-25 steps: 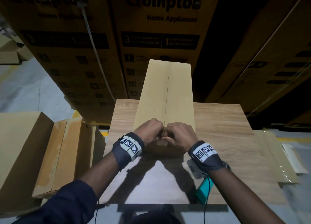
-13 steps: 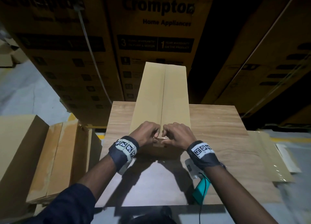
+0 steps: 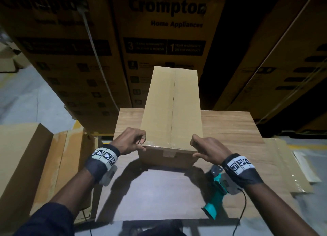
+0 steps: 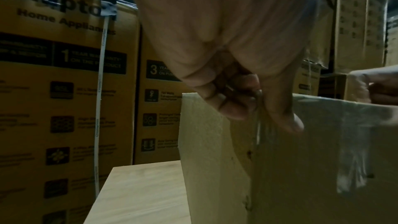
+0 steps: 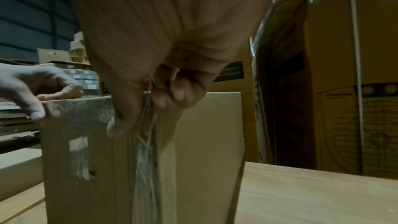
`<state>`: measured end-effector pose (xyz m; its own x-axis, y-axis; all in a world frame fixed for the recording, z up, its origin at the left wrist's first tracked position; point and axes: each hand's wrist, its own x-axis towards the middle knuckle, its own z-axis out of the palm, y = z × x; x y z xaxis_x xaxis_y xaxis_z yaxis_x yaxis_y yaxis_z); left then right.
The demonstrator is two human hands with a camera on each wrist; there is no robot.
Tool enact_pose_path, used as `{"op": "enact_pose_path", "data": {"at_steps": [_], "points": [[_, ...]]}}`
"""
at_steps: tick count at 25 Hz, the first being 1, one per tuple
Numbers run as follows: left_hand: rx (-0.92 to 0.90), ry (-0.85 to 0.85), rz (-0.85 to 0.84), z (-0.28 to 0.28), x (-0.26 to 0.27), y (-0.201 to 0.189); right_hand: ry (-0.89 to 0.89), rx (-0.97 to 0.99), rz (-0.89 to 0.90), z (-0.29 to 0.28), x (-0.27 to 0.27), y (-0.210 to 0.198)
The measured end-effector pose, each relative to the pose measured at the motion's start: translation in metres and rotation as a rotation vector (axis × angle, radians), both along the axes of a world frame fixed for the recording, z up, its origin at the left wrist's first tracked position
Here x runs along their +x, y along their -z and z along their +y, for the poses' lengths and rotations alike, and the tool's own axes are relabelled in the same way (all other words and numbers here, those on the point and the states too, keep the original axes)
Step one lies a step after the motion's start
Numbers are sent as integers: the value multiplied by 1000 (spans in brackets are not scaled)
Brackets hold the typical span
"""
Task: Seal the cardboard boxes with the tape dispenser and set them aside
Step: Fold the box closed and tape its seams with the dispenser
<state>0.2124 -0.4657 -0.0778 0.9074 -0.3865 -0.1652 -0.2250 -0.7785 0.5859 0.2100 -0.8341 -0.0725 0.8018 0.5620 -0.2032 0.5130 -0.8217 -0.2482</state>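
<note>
Cardboard box [image 3: 172, 110] on the table [image 3: 228, 127], gripped at its two near corners.

Both hands pinch the near top edge: the left hand [image 3: 130, 141] at the left corner, thumb on the end face and fingers curled over the top; the right hand [image 3: 203, 150] likewise at the right corner. Clear tape [image 4: 353, 151] lies along that edge and down the end face. The box is long, narrow and plain, and it looks light and fairly stiff, though the walls would likely dent under a hard squeeze and the glossy tape may be slick. Holding it at the corners or under the long sides seems safest. The dispenser [image 3: 215, 198] lies on the table under the right wrist.
</note>
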Motion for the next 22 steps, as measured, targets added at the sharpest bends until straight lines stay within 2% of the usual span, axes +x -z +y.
{"op": "enact_pose_path", "data": {"at_steps": [3,7,10,12,15,19,22], "points": [[14,60,88,4,11,-1,-34,-33,94,3,5,-5],[-13,86,64,5,6,-6,-84,-49,131,-1,6,-9],[41,192,65,1,-22,-8,-160,-107,159,-3,8,-16],[39,264,123,-11,-50,-8,-155,-133,168,-7,20,-22],[-30,322,142,-43,-76,0,-14,-109,174,-17,54,-23],[-137,291,132,-113,-69,1,190,-141,-4,-25,96,-27],[-216,278,203,-151,-59,-9,375,-209,-136,-34,101,-26]]}}
